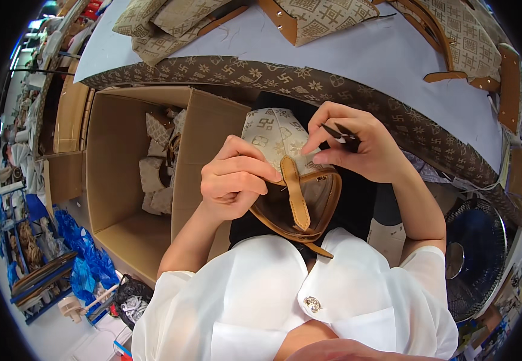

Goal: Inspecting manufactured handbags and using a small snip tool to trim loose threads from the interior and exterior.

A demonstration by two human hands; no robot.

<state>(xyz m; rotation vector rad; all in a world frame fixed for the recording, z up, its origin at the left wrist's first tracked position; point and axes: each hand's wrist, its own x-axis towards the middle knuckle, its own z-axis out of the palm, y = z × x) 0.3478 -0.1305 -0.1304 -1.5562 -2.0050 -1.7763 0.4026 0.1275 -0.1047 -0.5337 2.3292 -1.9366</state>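
A small beige patterned bag [267, 127] with tan leather trim rests on my lap, its mouth gaping toward me. Across the opening lies a tan stitched leather tab [296, 195]. My left hand [235, 180] is closed, pinching the bag's trimmed edge just left of this tab. In my right hand [363, 144] is a pair of dark thread snips [340, 135], tucked in the palm with the blades pointing left. The thumb and forefinger of that hand are close to the bag fabric, right of the tab; whether they pinch a thread cannot be made out.
Ahead stands a white-topped table [231, 45] with a patterned brown edge and several beige bags [333, 18] on it. An open cardboard box [122, 120] holding patterned pieces is at my left. A fan [474, 259] stands at right; blue plastic bags [83, 246] lie far left.
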